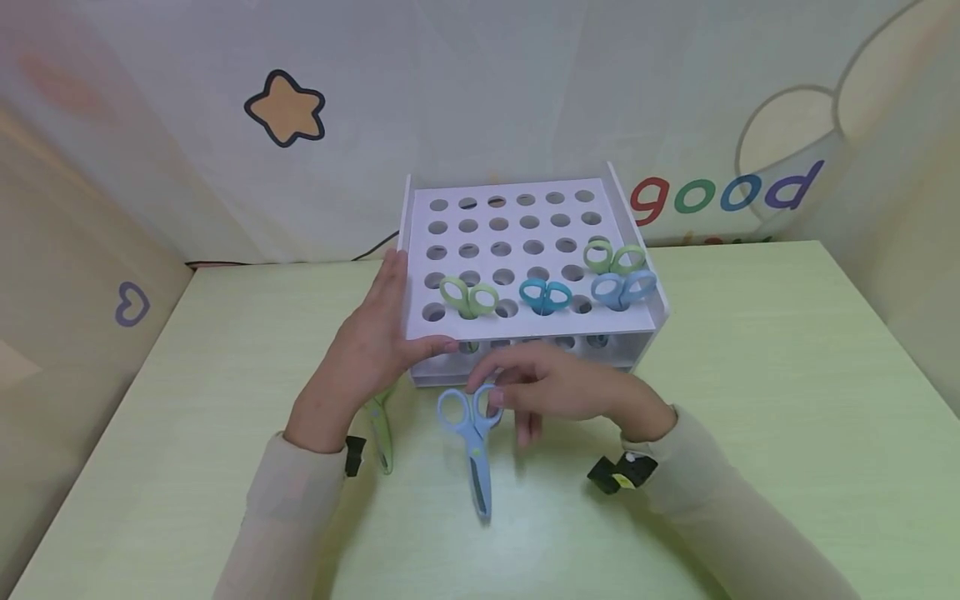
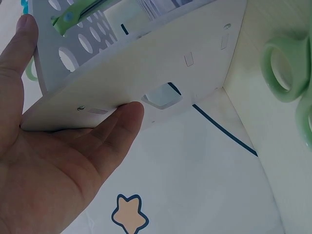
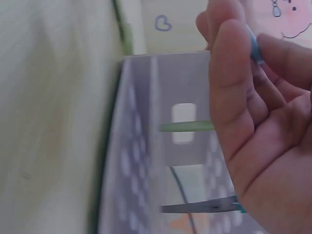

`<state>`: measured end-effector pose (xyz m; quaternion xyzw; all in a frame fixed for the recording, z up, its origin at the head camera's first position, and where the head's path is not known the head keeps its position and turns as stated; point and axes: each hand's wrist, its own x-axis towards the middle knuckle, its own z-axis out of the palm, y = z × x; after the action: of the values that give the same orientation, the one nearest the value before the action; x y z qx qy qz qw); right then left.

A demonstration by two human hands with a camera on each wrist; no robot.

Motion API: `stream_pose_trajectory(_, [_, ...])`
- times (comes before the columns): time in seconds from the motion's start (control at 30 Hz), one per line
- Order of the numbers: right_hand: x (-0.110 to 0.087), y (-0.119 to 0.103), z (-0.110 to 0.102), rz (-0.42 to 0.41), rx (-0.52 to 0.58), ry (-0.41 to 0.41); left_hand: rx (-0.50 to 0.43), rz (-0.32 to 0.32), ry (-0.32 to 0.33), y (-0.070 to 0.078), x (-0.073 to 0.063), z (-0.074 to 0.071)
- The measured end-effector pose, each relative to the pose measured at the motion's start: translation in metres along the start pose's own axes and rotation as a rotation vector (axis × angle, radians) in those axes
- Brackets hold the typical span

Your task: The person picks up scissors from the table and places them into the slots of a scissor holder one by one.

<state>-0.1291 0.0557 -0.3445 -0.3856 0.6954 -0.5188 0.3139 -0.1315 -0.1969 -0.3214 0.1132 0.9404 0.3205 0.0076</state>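
Observation:
A white two-tier rack (image 1: pixel 483 237) with rows of round holes stands on the table. My left hand (image 1: pixel 352 358) holds its left side, thumb along the front edge and fingers against the side panel (image 2: pixel 161 58). My right hand (image 1: pixel 558 387) pinches the right handle loop of light blue scissors (image 1: pixel 477 442) in front of the rack, blades pointing toward me. Blades of scissors in the rack show in the right wrist view, one green blade (image 3: pixel 187 126) and one grey blade (image 3: pixel 200 207). Green scissors (image 1: pixel 382 433) lie on the table, partly hidden by my left hand.
In the rack's front rows stand green scissors (image 1: pixel 480 298), teal scissors (image 1: pixel 545 297), light blue scissors (image 1: pixel 622 288) and another green pair (image 1: pixel 615 257). The light green table (image 1: pixel 750 375) meets a printed cloth wall (image 1: pixel 487 100) behind the rack.

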Motion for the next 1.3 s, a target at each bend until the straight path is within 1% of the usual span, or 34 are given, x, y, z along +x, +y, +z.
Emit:
stream_pose_trajectory(0.13, [-0.005,-0.014,-0.001,-0.018,-0.03,0.105,0.003,-0.02,-0.007,0.001,-0.001,-0.001])
stream_pose_trajectory(0.27, [-0.011,-0.025,0.001,-0.041,-0.12,0.229,0.002,-0.042,-0.016,0.001,-0.001,-0.001])
stream_pose_trajectory(0.37, [-0.016,-0.033,0.002,-0.079,-0.199,0.318,0.008,-0.055,-0.019,0.002,-0.001,0.0])
stream_pose_trajectory(0.47, [-0.019,-0.039,0.002,-0.127,-0.214,0.391,0.015,-0.068,-0.02,0.002,0.0,0.001])
stream_pose_trajectory(0.57, [-0.024,-0.045,0.0,-0.148,-0.168,0.442,0.018,-0.074,-0.023,0.002,0.0,0.001])
stream_pose_trajectory(0.63, [-0.027,-0.048,-0.002,-0.147,-0.144,0.468,0.012,-0.073,-0.023,0.003,0.0,0.001])
stream_pose_trajectory(0.7, [-0.03,-0.052,-0.004,-0.164,-0.138,0.488,0.008,-0.071,-0.024,0.002,0.0,0.001])
stream_pose_trajectory(0.9, [-0.037,-0.061,-0.012,-0.253,-0.193,0.555,0.017,-0.075,-0.023,0.004,-0.001,0.0])
stream_pose_trajectory(1.07, [-0.043,-0.072,-0.019,-0.279,-0.191,0.636,0.028,-0.077,-0.019,0.004,-0.001,-0.001])
stream_pose_trajectory(1.13, [-0.045,-0.076,-0.021,-0.306,-0.144,0.652,0.027,-0.077,-0.02,0.005,0.0,-0.001])
stream_pose_trajectory(1.3, [-0.049,-0.08,-0.027,-0.424,0.025,0.649,0.026,-0.074,-0.02,0.004,-0.001,-0.001])
